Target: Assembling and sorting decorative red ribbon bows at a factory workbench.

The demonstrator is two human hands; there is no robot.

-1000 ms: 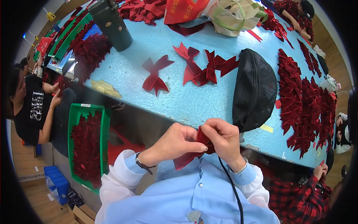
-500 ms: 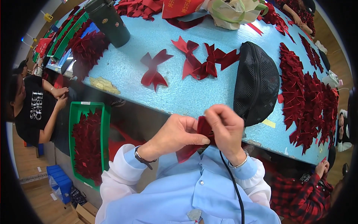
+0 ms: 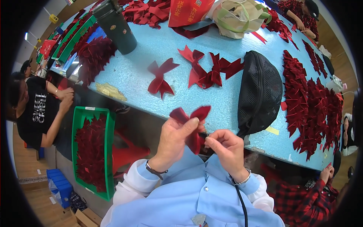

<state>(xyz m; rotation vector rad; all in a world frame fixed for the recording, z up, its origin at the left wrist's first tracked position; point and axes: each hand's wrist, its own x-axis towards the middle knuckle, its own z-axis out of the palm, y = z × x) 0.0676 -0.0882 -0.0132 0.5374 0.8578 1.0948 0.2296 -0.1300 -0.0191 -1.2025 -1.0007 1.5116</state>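
My left hand (image 3: 171,139) is closed on a dark red velvety ribbon bow (image 3: 194,142), gathered at its middle under the thumb. Its ends spread above and below the fingers. Beside the bow's lower right, my right hand (image 3: 229,152) is pinched, thumb against forefinger; whatever is in the pinch is too small to make out. Both hands are in front of the near edge of the blue table (image 3: 147,104). Beyond them on the tabletop lie a single red bow (image 3: 162,78) and a small cluster of red bows (image 3: 214,72).
A black mesh bag (image 3: 259,92) is right of my hands, with heaped red bows (image 3: 315,109) beyond. A dark green flask (image 3: 120,32), red paper bag (image 3: 190,13) and cream tote (image 3: 236,22) stand farther back. At left are a green crate (image 3: 109,166) of bows and a co-worker (image 3: 36,109).
The ribbon has turned in my left hand and now shows as a spread, pinched bow. My right hand has moved down off its top to its lower right side.
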